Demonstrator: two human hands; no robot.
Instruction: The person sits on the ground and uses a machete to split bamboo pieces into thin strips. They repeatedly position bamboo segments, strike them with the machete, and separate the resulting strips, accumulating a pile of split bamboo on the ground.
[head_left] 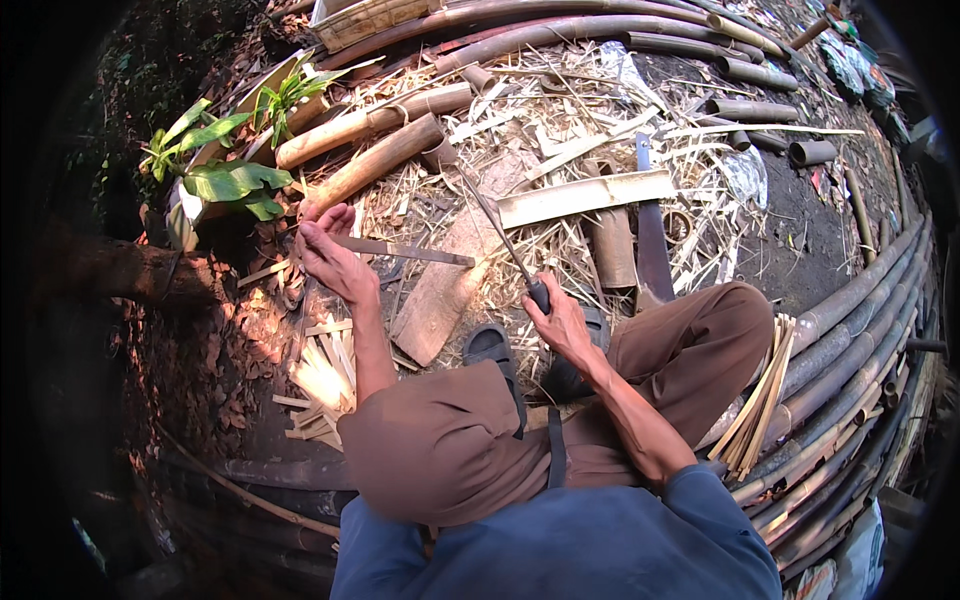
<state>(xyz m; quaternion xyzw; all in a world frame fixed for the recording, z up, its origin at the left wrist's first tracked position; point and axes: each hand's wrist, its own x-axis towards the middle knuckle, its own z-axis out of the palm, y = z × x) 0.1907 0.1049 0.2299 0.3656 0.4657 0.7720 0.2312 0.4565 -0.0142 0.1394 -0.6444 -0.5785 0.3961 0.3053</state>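
My right hand (pixel 562 318) is closed round the black handle of a knife (pixel 505 237), its long thin blade slanting up and to the left. Out at the left, my left hand (pixel 338 262) is closed on one end of a flat brown strip (pixel 410 252), which looks like split bamboo. The strip's free end points right, over a worn wooden board (pixel 440 300) lying between my hands. Knife and strip are apart. Below my left hand lies a pile of pale split strips (pixel 325 385).
Shavings (pixel 560 250) litter the ground ahead. A pale split bamboo piece (pixel 590 198) lies across a wide dark blade (pixel 653 250). Bamboo tubes (pixel 375 160) and a leafy plant (pixel 225 180) stand far left. A bundle of strips (pixel 762 400) rests at right beside long poles (pixel 830 360).
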